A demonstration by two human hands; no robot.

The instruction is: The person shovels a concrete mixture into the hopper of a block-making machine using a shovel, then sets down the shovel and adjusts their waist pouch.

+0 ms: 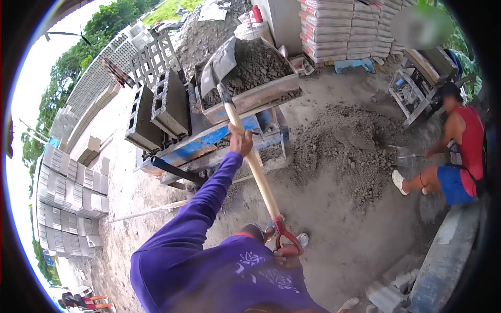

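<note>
My left hand (241, 142) is wrapped round the pale wooden shaft of a shovel (263, 190). Down by my body, my right hand (286, 256) grips its red D-shaped handle, and the fingers are partly hidden. The metal blade slants over the near-left part of a wooden box (261, 96), against a heap of dark, gravelly mix (255, 65) in it. The box rests on a workbench with blue-painted sides (214, 136). Left of the box, two hollow concrete blocks (171, 104) stand side by side on the bench.
A loose mound of mix (344, 151) covers the ground right of the bench. Beyond it, a co-worker in a red top (467, 135) bends with a tool. Stacked cement bags (339, 31) stand behind. Block stacks (70, 203) line the left; a plank (443, 255) lies lower right.
</note>
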